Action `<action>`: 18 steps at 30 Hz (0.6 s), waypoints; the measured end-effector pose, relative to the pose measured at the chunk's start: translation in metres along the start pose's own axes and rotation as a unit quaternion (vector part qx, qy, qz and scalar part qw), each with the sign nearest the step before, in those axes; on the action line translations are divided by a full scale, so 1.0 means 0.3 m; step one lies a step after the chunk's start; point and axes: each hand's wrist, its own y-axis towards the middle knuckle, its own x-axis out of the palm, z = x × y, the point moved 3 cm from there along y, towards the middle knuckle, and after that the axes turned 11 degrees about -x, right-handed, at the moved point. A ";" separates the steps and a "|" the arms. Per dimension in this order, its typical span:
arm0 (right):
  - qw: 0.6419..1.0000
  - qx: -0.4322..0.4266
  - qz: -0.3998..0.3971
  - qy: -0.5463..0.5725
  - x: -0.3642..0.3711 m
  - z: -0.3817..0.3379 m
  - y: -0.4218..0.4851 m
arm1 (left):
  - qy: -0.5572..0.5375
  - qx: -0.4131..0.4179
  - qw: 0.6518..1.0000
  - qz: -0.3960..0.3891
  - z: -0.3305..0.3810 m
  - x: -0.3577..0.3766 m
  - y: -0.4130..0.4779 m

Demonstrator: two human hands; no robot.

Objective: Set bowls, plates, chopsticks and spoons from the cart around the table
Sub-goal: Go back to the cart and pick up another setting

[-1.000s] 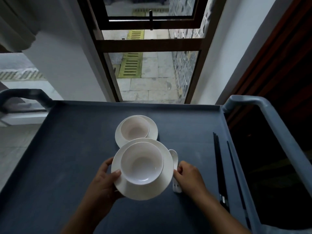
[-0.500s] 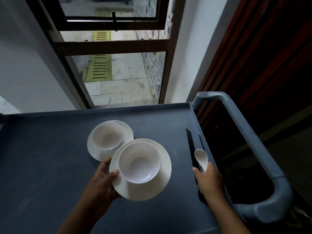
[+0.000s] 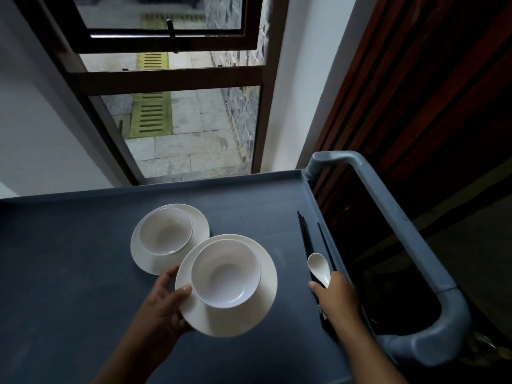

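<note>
My left hand [image 3: 163, 306] grips the left rim of a white plate [image 3: 260, 309] that carries a white bowl [image 3: 225, 273], thumb on top of the rim. A second white plate [image 3: 198, 225] with its own bowl [image 3: 165, 231] sits just behind on the blue-grey cart tray [image 3: 69, 259]. My right hand [image 3: 336, 296] holds a white spoon [image 3: 319, 266], bowl end pointing away from me, and rests over black chopsticks [image 3: 304, 235] lying along the tray's right edge. Whether its fingers also grip the chopsticks is hidden.
The cart's grey handle [image 3: 410, 245] loops around the right side. A window with a dark frame [image 3: 171, 79] stands beyond the tray's far edge, and dark wooden panelling [image 3: 415, 79] rises on the right.
My right hand lifted the spoon from beside the plate and moved right onto the chopsticks. My left hand keeps its hold on the plate with the bowl.
</note>
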 end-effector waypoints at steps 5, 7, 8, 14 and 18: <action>0.999 0.006 -0.040 0.023 -0.019 0.013 0.042 | 0.000 -0.004 1.000 0.006 -0.005 0.009 -0.003; 0.999 -0.006 -0.036 0.015 -0.022 0.012 0.044 | 0.000 -0.007 1.000 0.008 -0.010 0.011 -0.003; 0.999 -0.015 -0.033 0.010 -0.023 0.012 0.045 | 0.000 -0.008 1.000 0.009 -0.013 0.012 -0.003; 0.998 -0.050 -0.027 -0.006 -0.055 0.016 0.068 | 0.000 0.005 1.000 0.013 -0.026 0.029 -0.005; 0.998 -0.053 -0.045 -0.009 -0.046 0.034 0.055 | -0.005 0.019 1.000 0.018 -0.040 0.036 -0.015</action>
